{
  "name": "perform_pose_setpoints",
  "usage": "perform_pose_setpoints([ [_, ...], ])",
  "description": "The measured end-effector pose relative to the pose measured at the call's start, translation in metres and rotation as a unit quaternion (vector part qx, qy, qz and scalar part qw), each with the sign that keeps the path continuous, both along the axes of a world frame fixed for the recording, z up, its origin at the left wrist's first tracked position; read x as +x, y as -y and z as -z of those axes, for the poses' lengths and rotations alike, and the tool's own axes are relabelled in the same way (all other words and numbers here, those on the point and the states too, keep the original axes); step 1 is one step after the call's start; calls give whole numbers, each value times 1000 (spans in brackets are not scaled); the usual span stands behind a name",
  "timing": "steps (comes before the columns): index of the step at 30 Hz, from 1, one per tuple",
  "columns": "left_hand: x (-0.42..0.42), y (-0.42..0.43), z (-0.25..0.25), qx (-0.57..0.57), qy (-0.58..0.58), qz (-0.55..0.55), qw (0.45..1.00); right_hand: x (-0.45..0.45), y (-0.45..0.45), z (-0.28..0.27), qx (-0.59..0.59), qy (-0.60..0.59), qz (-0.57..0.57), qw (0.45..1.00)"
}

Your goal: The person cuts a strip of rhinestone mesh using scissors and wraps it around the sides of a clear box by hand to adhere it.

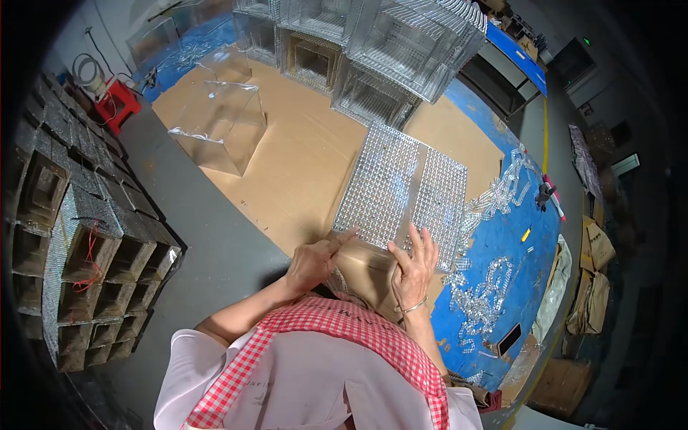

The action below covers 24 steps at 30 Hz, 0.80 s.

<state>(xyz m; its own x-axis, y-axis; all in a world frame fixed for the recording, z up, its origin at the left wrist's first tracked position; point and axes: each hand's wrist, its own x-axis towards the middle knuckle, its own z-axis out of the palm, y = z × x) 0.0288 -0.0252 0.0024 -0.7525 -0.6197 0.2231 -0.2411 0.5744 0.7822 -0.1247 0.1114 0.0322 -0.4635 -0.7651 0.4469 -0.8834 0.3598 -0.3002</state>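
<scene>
In front of me stands a clear box (390, 188) whose upper face carries rows of sparkling studs, with a smooth band running between two studded areas. My left hand (312, 264) is at the near left corner, fingers curled and the index finger reaching to the edge. Whatever it pinches there, if anything, is hidden. On the near edge of the upper face lies my right hand (413, 271), its fingers stretched out and apart over the studs. The near side of the box is unstudded and see-through, partly covered by my hands.
Cardboard (297, 154) covers much of the blue table (527, 287). A plain clear box (229, 125) stands at left. Studded boxes (401, 54) are stacked behind. Loose stud strips (487, 297) and a phone (509, 340) lie right. More boxes (107, 265) and a red stool (117, 105) stand left.
</scene>
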Motion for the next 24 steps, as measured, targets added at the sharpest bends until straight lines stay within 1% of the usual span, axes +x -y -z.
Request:
perform_pose_setpoints([
  [1, -1, -2, 0, -8, -27, -15, 999, -1, 0, -2, 4, -3, 1, 1000],
  [4, 8, 1, 6, -34, -48, -27, 998, -1, 4, -6, 0, 1, 7, 1000],
  [7, 13, 4, 12, -37, -20, -17, 999, 0, 6, -5, -31, 7, -10, 999],
  [10, 8, 5, 6, -41, -29, 6, 999, 10, 15, -12, -71, 29, -44, 996],
  [11, 8, 6, 7, -34, -28, 1, 999, 16, 20, -14, -84, 39, -57, 994],
  [14, 8, 7, 10, -11, -31, -7, 999, 35, 47, -10, -15, 25, -73, 997],
  [15, 7, 8, 10, -2, -35, -7, 999, 36, 48, -2, 26, -2, -118, 993],
  [19, 1, 11, 6, 30, -56, 6, 998, 27, 51, 2, 6, 39, -124, 992],
  [22, -1, 20, 10, 89, -34, 17, 995, 25, 52, 8, -30, 75, -131, 988],
  [24, -2, 19, 8, 103, -63, 14, 993, 27, 53, 4, -32, 70, -122, 990],
])
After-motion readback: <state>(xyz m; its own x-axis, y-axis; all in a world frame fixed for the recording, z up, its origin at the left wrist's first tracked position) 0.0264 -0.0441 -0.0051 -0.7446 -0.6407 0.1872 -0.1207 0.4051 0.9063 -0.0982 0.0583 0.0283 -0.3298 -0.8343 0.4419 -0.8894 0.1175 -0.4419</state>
